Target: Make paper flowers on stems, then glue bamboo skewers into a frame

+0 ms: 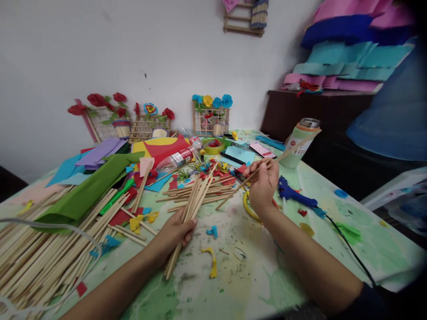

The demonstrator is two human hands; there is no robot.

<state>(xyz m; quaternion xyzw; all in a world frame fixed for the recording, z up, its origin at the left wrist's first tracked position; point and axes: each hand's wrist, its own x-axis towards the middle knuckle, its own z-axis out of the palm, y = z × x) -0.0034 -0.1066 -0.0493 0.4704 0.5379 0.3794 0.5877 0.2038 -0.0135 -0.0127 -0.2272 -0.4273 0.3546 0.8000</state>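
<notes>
My left hand (178,231) is closed round a bundle of several thin wooden sticks (195,200), which slant up and away over the table. In my right hand (263,182) the fingers pinch a single wooden stick (233,195); its near end points down to the left, and its far end reaches in front of the flask. Between and behind my hands lies a loose pile of wooden sticks (213,192). Under my right wrist, partly hidden, are yellow-handled scissors (249,209). A blue glue gun (296,193) with a black cord rests to the right of that hand.
Many sticks (66,253) cover the table's left side, with green paper (83,195) on top. Behind are a plastic bottle (178,160), a phone (263,150) and a green flask (298,144). Paper-flower frames (211,115) lean on the wall. Paper scraps (211,262) lie near my hands.
</notes>
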